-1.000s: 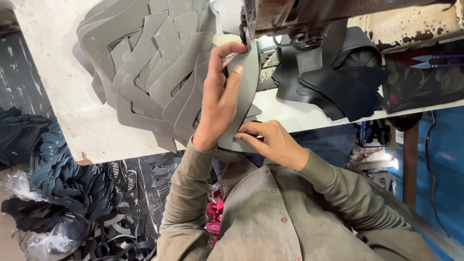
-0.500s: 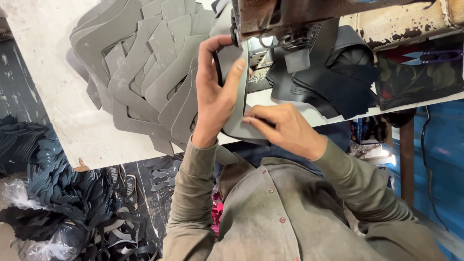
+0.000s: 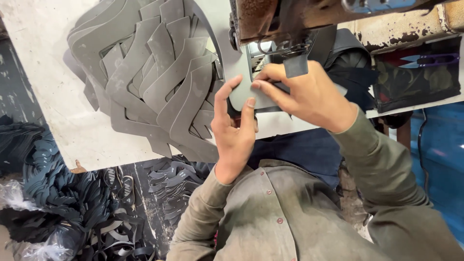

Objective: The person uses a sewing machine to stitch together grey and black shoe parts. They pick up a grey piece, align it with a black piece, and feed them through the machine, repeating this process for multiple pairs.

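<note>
My left hand (image 3: 234,130) and my right hand (image 3: 304,94) both grip one flat grey cut piece (image 3: 243,93) on the machine bed. My left thumb and fingers pinch its left and near edge. The fingertips of my right hand press its top edge right beside the presser foot (image 3: 295,63) of a worn, rusty sewing machine (image 3: 270,17). Most of the piece lies hidden under my right hand. A big fanned stack of matching grey pieces (image 3: 150,72) lies just left of my left hand.
The white worktable (image 3: 48,96) carries the stack. Black cut pieces (image 3: 350,60) are piled behind my right hand. Purple-handled snips (image 3: 435,60) lie in a dark tray at the right. Heaps of dark pieces (image 3: 48,203) cover the floor at the lower left.
Both hands carried the grey piece away from the table edge toward the machine. My right hand moved from the piece's near end up to the presser foot.
</note>
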